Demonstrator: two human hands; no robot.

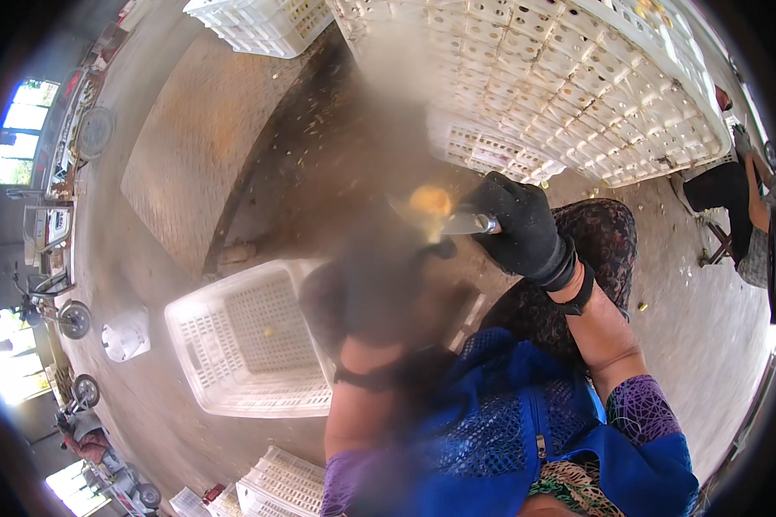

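In a black glove, my right hand (522, 228) is closed around a knife (470, 225), its short metal blade pointing left. At the blade's tip is a small, round yellow-orange piece (431, 202), too blurred to tell its kind. My left hand (384, 258), also dark-gloved, is just below and left of this piece and appears to hold it. A grey smear over the picture hides most of its fingers; one dark fingertip shows under the blade. Below the hands and to the left, a white plastic crate (250, 336) holds one small yellow bit.
A large white perforated crate (569, 86) stands ahead at the right, another crate (263, 26) at the far left. A brown board (203, 138) lies on the floor. More crates (280, 487) are behind left. A person (729, 198) sits at the right; motorbikes (52, 310) stand far left.
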